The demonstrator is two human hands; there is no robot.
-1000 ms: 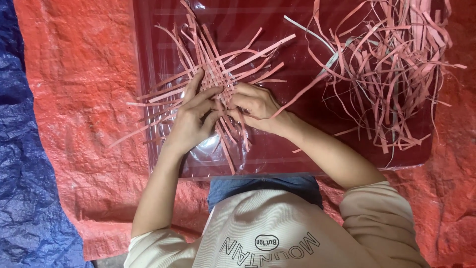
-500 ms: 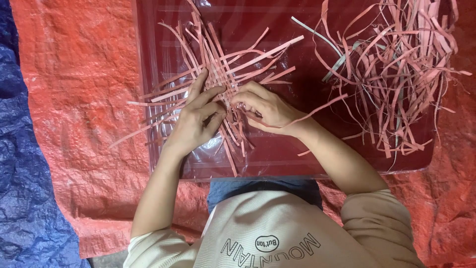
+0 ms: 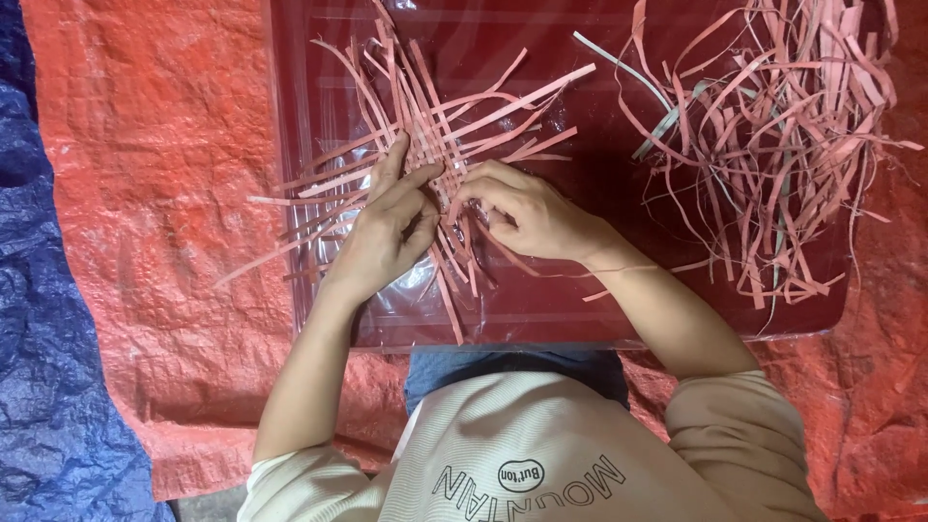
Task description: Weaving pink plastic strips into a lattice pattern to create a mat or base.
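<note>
Nearest to us we see a cream ribbed top and, past it, a strip of blue cloth [image 3: 512,372] at the lap. Both forearms reach forward over a dark red board [image 3: 580,309] under clear plastic, which lies on an orange tarp [image 3: 164,222]; a blue tarp [image 3: 39,387] shows at the left edge.

Our left hand [image 3: 387,227] rests on the woven strips [image 3: 435,145], a crossed patch of pink strips at the middle of the board, its fingers [image 3: 391,164] stretched forward and pressing flat on the weave, not closed around anything. Our right hand [image 3: 527,213] sits just beside it, fingers curled and pinching at strips where the patch crosses; we cannot tell which one strip they hold. Loose ends fan out on every side of the patch.

Farther right, well apart from the hands, lies a loose pile of strips [image 3: 773,145], pink with a few pale grey ones.
</note>
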